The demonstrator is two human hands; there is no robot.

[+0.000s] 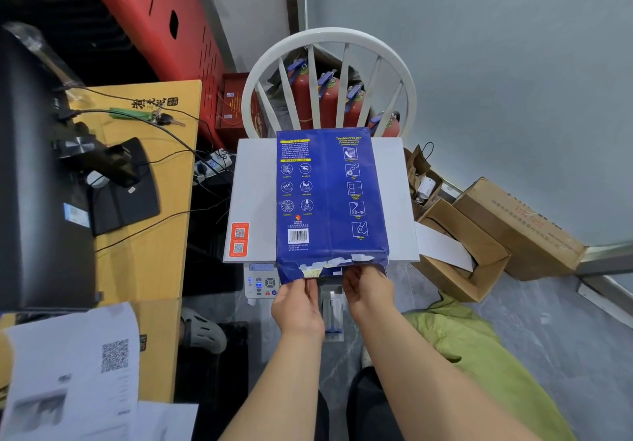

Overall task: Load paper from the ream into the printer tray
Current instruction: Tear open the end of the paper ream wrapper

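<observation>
A blue-wrapped paper ream (329, 194) lies on top of the white printer (253, 194), which rests on a white chair. The wrapper's near end is torn, with white scraps along the edge. My left hand (298, 300) pinches the torn wrapper flap at the near left corner. My right hand (370, 290) grips the wrapper's near edge further right. Below the ream the printer's control panel (262, 283) shows. A clear tray part (332, 310) sticks out between my hands.
A yellow desk (147, 269) with a dark monitor, cables and keys stands at the left. Printed sheets (68, 372) lie at the lower left. Open cardboard boxes (479, 235) sit at the right, a green cloth (479, 355) lower right, and red fire extinguishers (325, 98) behind the chair.
</observation>
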